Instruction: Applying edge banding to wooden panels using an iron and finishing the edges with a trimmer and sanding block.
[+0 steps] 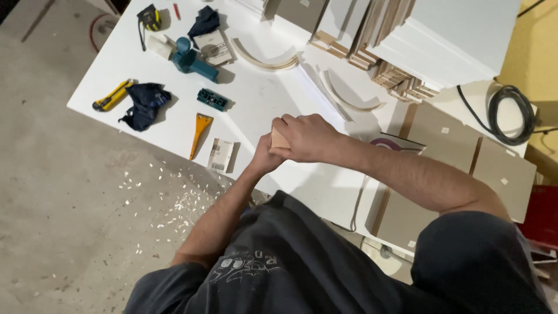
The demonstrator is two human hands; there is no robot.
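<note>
Right hand: the right hand (pixel 308 138) is curling over a small wooden block (pixel 278 139), its fingers (pixel 286 123) wrapping down across the block's top and far face, closed firmly on it.
Left hand: the left hand (pixel 264 158) is coming up from underneath, mostly hidden behind the right; it is pressing against the block's near side, but how far its fingers are closing cannot be told.
Block: only a pale tan corner is showing between the two hands, just above the white tabletop (pixel 261 93); whether it is touching the surface cannot be told.
Handling: the block is looking light, stiff and dry, with flat faces and square edges, so it is likely not slipping; gripping across two opposite flat faces, as the fingers are doing, seems the sound hold.
Beyond the fingertips: two curved wooden strips (pixel 264 60) are lying well apart from the block.
Left of the fingers: an orange scraper (pixel 199 132) and a small printed paper pack (pixel 221 154) are lying near; farther off, a yellow utility knife (pixel 112 96), a dark cloth (pixel 144 103) and a blue power tool (pixel 193 60).
Floor: pale chips (pixel 174 203) are lying scattered below the tabletop edge.
</note>
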